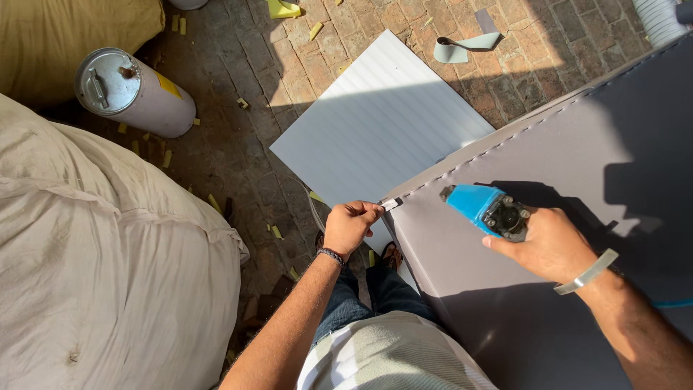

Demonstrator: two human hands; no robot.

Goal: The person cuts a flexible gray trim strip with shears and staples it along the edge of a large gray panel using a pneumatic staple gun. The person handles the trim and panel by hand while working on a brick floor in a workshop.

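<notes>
While the left hand (351, 225) pinches the corner of a grey fabric sheet (548, 188) between thumb and curled fingers, the right hand (550, 245) is closed around a blue staple gun (482, 209). The gun's nose rests on the fabric just inside its stapled edge, near the pinched corner. A dark beaded band circles the left wrist; a pale metal bangle (590, 271) sits on the right. The grey fabric covers a large panel that fills the right side of the view, half in sun and half in shadow.

Beyond the corner, a white ribbed board (375, 123) lies flat on the brick floor (245, 144). A curled grey offcut (462, 47) lies on the bricks past it. Small yellow scraps (276, 232) are scattered about the floor. To the far left a grey metal canister (133, 90) lies on its side, with a yellow rectangular label on its wall. A big off-white cloth bundle (108, 253) fills the lower left.
</notes>
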